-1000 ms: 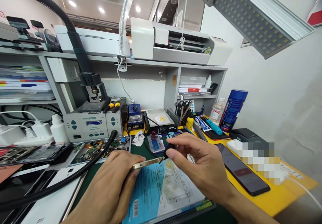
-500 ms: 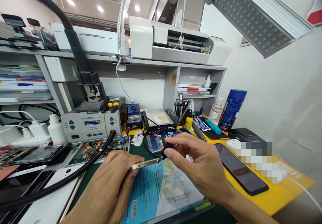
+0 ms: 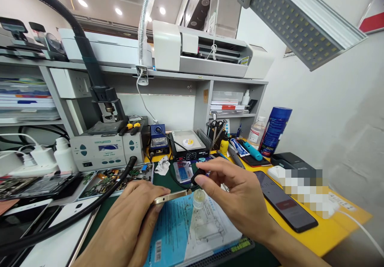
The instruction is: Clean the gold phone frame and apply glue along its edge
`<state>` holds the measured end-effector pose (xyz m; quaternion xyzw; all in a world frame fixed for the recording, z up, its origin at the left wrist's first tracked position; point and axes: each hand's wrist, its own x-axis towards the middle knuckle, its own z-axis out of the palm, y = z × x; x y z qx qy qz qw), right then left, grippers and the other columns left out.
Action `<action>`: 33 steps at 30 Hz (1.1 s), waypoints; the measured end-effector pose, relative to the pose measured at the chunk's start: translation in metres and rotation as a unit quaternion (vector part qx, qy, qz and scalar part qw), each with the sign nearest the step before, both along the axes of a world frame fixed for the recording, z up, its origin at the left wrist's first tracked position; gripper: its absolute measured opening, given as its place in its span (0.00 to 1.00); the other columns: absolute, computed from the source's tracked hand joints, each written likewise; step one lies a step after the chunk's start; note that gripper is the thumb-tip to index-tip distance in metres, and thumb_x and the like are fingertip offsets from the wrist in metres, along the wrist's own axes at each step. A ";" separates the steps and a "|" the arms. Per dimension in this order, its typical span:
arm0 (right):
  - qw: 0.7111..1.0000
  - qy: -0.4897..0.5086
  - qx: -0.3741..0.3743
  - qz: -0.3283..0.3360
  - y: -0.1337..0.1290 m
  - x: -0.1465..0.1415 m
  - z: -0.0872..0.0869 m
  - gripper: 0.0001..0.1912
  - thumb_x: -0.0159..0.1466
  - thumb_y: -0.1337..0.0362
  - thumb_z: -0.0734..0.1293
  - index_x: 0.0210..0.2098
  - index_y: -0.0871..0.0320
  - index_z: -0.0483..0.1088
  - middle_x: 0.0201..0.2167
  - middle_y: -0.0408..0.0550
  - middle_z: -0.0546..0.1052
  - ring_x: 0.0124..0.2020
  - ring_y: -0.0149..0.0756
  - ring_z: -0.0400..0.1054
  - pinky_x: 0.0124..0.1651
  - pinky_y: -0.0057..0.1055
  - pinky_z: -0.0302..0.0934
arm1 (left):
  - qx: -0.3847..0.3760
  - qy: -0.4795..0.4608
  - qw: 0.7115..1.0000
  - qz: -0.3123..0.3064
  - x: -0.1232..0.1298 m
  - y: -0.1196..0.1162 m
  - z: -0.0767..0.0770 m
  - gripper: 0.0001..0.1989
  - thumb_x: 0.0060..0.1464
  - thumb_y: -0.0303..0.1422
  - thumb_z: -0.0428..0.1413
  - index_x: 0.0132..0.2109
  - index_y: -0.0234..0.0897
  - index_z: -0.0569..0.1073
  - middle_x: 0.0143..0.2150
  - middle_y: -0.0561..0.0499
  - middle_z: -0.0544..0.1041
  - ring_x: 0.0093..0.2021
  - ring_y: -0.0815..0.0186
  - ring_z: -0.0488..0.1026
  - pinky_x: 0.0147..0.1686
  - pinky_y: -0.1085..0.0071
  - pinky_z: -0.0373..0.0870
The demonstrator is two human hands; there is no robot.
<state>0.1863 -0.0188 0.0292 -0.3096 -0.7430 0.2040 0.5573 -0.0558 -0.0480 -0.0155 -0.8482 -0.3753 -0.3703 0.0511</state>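
My left hand (image 3: 132, 215) is closed around a gold-edged phone (image 3: 172, 196), held nearly level so that its thin side faces me. Between the thumb and fingertips of my right hand (image 3: 237, 195) is a small black-handled tool (image 3: 198, 175). Its short, thin tip is beside the far right end of the phone; its exact kind is too small to make out. Just below stands a small clear round container (image 3: 199, 199) with something yellowish in it. It rests on a blue and white printed packet (image 3: 177, 235) under both hands.
A black hose (image 3: 75, 217) crosses the left side over a white phone (image 3: 64, 229) and a tray of circuit boards (image 3: 120, 179). A dark phone (image 3: 288, 203) lies on the right. Behind are a hot-air station (image 3: 102, 151), a heating plate (image 3: 189, 141) and a blue spray can (image 3: 275, 131).
The black-handled tool's tip has drawn slightly away from the phone's end, where it appeared to touch. My left hand keeps its grip, and the whole view has shifted a little.
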 end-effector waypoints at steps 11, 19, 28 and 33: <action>1.000 -0.014 -0.012 0.004 -0.002 -0.001 0.000 0.07 0.63 0.65 0.73 0.41 0.56 0.80 0.28 0.43 0.77 0.23 0.29 0.66 0.25 0.25 0.63 | -0.001 0.004 1.000 -0.006 0.000 0.000 -0.001 0.15 0.67 0.25 0.48 0.57 0.43 0.67 0.48 0.49 0.77 0.49 0.60 0.73 0.49 0.66 0.71; 1.000 -0.011 0.007 0.001 -0.001 -0.002 -0.002 0.07 0.63 0.66 0.73 0.42 0.56 0.80 0.28 0.42 0.76 0.24 0.28 0.66 0.26 0.25 0.63 | 0.016 0.012 1.000 -0.007 0.000 0.001 -0.002 0.17 0.66 0.24 0.48 0.59 0.42 0.67 0.49 0.49 0.77 0.50 0.59 0.73 0.51 0.64 0.69; 1.000 -0.006 0.012 -0.004 -0.002 -0.001 0.001 0.06 0.63 0.66 0.73 0.40 0.57 0.79 0.28 0.44 0.77 0.24 0.30 0.67 0.26 0.26 0.64 | -0.004 0.014 1.000 -0.011 0.000 0.001 -0.001 0.18 0.67 0.24 0.48 0.60 0.42 0.65 0.49 0.49 0.77 0.49 0.60 0.73 0.50 0.65 0.70; 1.000 -0.018 0.001 0.010 -0.002 -0.001 0.000 0.06 0.63 0.65 0.73 0.41 0.56 0.79 0.29 0.44 0.77 0.24 0.29 0.66 0.26 0.26 0.64 | 0.007 0.008 1.000 -0.013 0.000 0.001 0.000 0.17 0.67 0.24 0.48 0.58 0.43 0.67 0.48 0.49 0.77 0.48 0.61 0.72 0.49 0.67 0.71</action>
